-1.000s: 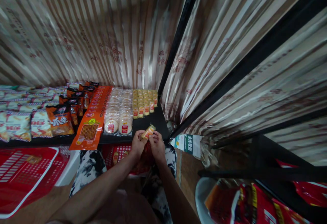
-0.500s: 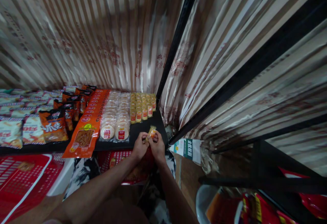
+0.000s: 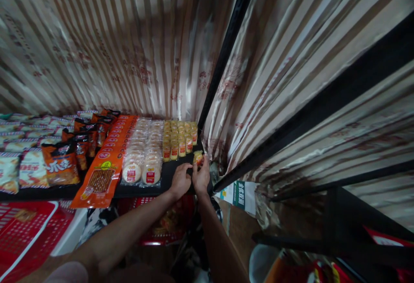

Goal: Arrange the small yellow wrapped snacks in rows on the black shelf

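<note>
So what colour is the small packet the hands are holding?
Yellow with an orange-red label, best seen in the head view: small packet.

Small packet (image 3: 198,158): yellow, red label. Shelf (image 3: 176,166): black. Far curtain (image 3: 129,41): beige-brown stripes. Near-left basket (image 3: 22,235): red.

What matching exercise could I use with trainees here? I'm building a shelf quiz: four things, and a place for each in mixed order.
Things:
1. small yellow packet
2. round white cakes
3. long orange packet
4. red basket

Places:
A. below the shelf, far left
B. overhanging the shelf's front edge
C. at the fingertips of both hands
D. between the orange packets and the yellow rows

Pairs: 1-C, 2-D, 3-B, 4-A
</note>
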{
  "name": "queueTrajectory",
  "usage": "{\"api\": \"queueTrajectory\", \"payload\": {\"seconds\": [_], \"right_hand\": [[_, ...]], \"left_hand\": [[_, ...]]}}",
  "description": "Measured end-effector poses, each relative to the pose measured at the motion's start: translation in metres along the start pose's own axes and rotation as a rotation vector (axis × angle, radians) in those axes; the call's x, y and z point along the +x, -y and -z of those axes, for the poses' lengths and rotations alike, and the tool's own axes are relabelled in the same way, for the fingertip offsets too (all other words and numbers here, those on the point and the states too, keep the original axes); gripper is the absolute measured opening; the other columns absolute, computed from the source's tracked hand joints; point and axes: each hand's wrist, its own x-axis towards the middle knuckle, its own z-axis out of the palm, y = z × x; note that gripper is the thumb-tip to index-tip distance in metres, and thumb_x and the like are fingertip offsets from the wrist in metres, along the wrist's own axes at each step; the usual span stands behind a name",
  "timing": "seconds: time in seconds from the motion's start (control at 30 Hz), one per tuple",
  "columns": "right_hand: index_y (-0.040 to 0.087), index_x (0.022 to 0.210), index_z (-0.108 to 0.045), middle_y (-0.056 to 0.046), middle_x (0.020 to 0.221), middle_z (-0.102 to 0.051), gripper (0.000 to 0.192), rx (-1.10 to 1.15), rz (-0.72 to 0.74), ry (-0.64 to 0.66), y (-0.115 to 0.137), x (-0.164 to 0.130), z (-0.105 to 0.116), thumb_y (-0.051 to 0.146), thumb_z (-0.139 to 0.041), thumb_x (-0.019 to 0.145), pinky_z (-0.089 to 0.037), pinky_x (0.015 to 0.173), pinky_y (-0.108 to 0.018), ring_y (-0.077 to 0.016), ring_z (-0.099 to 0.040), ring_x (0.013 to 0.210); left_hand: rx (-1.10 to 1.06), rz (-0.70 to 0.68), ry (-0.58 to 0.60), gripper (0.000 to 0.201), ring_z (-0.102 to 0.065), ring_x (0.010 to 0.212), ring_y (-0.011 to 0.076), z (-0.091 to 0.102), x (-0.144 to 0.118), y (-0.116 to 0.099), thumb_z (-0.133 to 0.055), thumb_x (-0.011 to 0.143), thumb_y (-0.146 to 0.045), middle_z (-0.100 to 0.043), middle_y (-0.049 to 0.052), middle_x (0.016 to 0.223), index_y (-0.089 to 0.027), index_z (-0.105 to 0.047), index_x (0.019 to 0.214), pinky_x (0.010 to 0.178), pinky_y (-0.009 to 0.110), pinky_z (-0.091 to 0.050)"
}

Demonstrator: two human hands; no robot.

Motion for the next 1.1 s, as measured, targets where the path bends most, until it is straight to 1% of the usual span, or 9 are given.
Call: {"api": "queueTrajectory", "payload": {"seconds": [0.1,0.17,0.3,0.43,0.6,0.7,0.8,0.97,1.1], "right_hand": [[0.006,0.130,-0.042,-0.021,0.131,-0.049,0.053,0.003,-0.019,-0.003,-0.001,0.011,-0.005,0.032,-0.039,0.085,-0.037,0.101,-0.040,-0.0256,-0.045,0.122],[0.006,0.131,-0.042,-0.021,0.131,-0.049,0.053,0.003,-0.030,-0.006,-0.002,0.017,-0.009,0.032,-0.039,0.085,-0.036,0.102,-0.040,-0.0251,-0.045,0.122],[0.009,0.133,-0.039,-0.018,0.133,-0.048,0.052,-0.008,-0.037,0.003,-0.004,0.028,-0.016,0.029,-0.041,0.085,-0.036,0.101,-0.039,-0.0240,-0.045,0.122],[0.011,0.135,-0.038,-0.017,0.134,-0.048,0.053,-0.009,-0.043,-0.002,-0.005,0.039,-0.024,0.026,-0.043,0.084,-0.037,0.101,-0.040,-0.0240,-0.045,0.122],[0.011,0.133,-0.040,-0.016,0.133,-0.048,0.052,0.020,-0.017,-0.017,-0.007,0.053,-0.034,0.023,-0.041,0.083,-0.034,0.103,-0.040,-0.0231,-0.043,0.124],[0.009,0.132,-0.041,-0.017,0.131,-0.050,0.052,0.038,-0.026,-0.032,-0.010,0.060,-0.040,0.025,-0.043,0.082,-0.034,0.103,-0.040,-0.0246,-0.045,0.122],[0.010,0.130,-0.042,-0.017,0.128,-0.053,0.051,0.065,-0.039,-0.049,-0.013,0.066,-0.046,0.027,-0.043,0.082,-0.036,0.101,-0.040,-0.0245,-0.048,0.119],[0.011,0.122,-0.048,-0.017,0.121,-0.057,0.044,0.099,-0.068,-0.059,-0.015,0.074,-0.051,0.030,-0.044,0.082,-0.038,0.097,-0.039,-0.0242,-0.052,0.113],[0.011,0.110,-0.052,-0.017,0.107,-0.061,0.037,0.095,-0.109,-0.062,-0.012,0.078,-0.052,0.032,-0.046,0.080,-0.041,0.091,-0.038,-0.0253,-0.057,0.101]], "left_hand": [[0.168,-0.071,0.027,0.055,-0.029,0.136,0.0219,0.001,0.005,0.000,-0.042,0.066,0.002,-0.049,0.009,0.136,-0.012,-0.057,0.117,0.112,0.039,-0.029],[0.265,-0.113,0.045,0.057,-0.017,0.140,0.0242,0.001,0.009,0.001,-0.044,0.068,-0.002,-0.041,0.010,0.143,-0.011,-0.053,0.123,0.113,0.043,-0.027],[0.411,-0.169,0.046,0.058,-0.006,0.142,0.0266,0.002,0.019,0.001,-0.044,0.073,-0.010,-0.030,0.010,0.149,-0.010,-0.046,0.132,0.114,0.048,-0.019],[0.495,-0.241,0.027,0.055,-0.007,0.142,0.0264,0.001,0.029,0.004,-0.042,0.079,-0.016,-0.027,0.011,0.150,-0.010,-0.042,0.135,0.114,0.050,-0.013],[0.537,-0.287,-0.011,0.054,-0.012,0.141,0.0277,-0.003,0.035,0.014,-0.042,0.081,-0.019,-0.029,0.012,0.149,-0.011,-0.043,0.134,0.113,0.054,-0.014],[0.542,-0.289,-0.044,0.052,-0.014,0.140,0.0290,-0.006,0.036,0.018,-0.044,0.081,-0.020,-0.031,0.012,0.148,-0.012,-0.045,0.133,0.112,0.056,-0.014],[0.547,-0.308,-0.072,0.051,-0.015,0.140,0.0294,-0.010,0.037,0.021,-0.045,0.081,-0.021,-0.032,0.012,0.147,-0.013,-0.047,0.131,0.111,0.056,-0.016],[0.546,-0.314,-0.115,0.048,-0.018,0.139,0.0299,-0.013,0.037,0.024,-0.045,0.083,-0.023,-0.035,0.012,0.146,-0.013,-0.049,0.130,0.111,0.056,-0.017],[0.565,-0.321,-0.125,0.048,-0.019,0.139,0.0300,-0.014,0.036,0.028,-0.044,0.083,-0.024,-0.037,0.012,0.145,-0.013,-0.049,0.129,0.111,0.057,-0.018]]}}
